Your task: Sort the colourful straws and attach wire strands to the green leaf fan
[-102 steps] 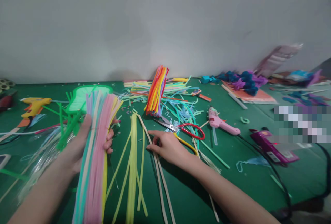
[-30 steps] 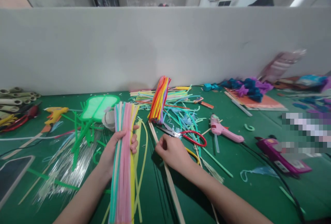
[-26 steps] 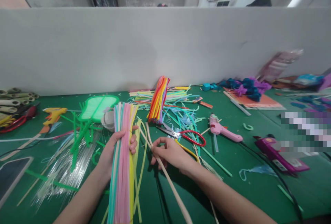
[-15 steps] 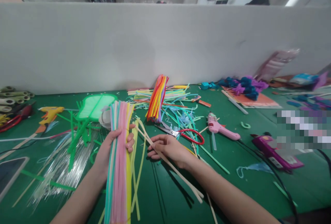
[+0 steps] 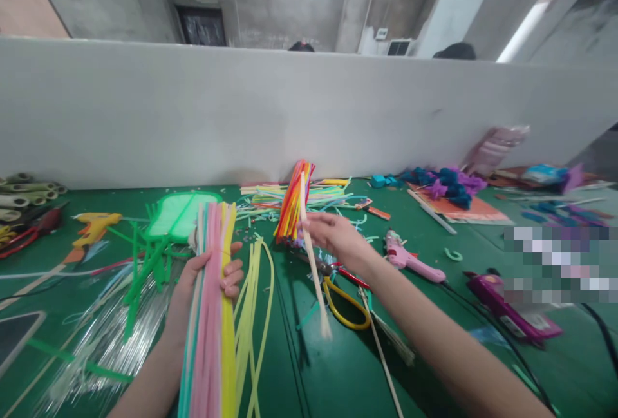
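My left hand point(image 5: 205, 283) is closed around a thick bundle of pastel pipe cleaners point(image 5: 210, 315), pink, mint and yellow, held low at the left. My right hand point(image 5: 333, 234) is raised above the green table point(image 5: 434, 341) and pinches two cream pipe cleaners point(image 5: 313, 263), which hang down from it in the air. Several loose yellow pipe cleaners point(image 5: 253, 302) lie on the table between my hands. A bright rainbow-coloured bundle point(image 5: 292, 202) leans just behind my right hand.
Red-handled scissors point(image 5: 350, 275) and a yellow loop point(image 5: 342, 305) lie under my right forearm. A pink glue gun point(image 5: 410, 256) and a purple one point(image 5: 506, 302) are at the right, a yellow glue gun point(image 5: 94, 228) at the left. A grey partition point(image 5: 241, 115) closes the far edge.
My right hand picked the cream pipe cleaners off the table and lifted them up and away. My left hand kept hold of its bundle. The view tilted upward.
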Demonstrator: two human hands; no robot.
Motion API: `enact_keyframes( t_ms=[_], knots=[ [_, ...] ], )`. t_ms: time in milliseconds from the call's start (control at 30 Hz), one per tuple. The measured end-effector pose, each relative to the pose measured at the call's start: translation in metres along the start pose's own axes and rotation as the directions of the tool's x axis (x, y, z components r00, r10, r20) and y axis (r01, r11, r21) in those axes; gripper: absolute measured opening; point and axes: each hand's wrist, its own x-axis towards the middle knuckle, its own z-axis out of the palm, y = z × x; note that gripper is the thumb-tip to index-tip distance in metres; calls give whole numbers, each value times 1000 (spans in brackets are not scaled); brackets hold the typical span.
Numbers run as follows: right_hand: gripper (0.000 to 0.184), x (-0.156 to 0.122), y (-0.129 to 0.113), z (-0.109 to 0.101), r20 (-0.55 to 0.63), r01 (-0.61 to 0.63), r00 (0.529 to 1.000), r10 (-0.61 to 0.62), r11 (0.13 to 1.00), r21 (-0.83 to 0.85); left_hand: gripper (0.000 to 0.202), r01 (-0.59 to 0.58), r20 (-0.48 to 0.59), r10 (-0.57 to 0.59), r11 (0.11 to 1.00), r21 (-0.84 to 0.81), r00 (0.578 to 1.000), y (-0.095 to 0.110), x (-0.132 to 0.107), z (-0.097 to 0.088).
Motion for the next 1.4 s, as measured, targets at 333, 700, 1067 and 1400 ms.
enact_keyframes(
  t_ms=[333, 700, 1067, 1400],
  knots=[
    [13, 127, -38, 11, -280, 51, 914, -293, 769, -638, 28, -9, 34, 9, 1000, 14, 999, 0, -3, -2],
    [40, -4, 3, 36, -42, 251, 954, -297, 868, -428, 29, 200, -30, -198, 965, 168, 980, -39, -3, 2],
    [52, -62, 38, 55, 240, 91, 968, -73, 994, -62, 26, 257, 11, -304, 823, 507, 953, -44, -15, -4],
    [33, -65, 26, 40, 155, 99, 979, -130, 976, 192, 91, -19, 51, -63, 435, 900, 997, -18, -39, 18]
  ],
)
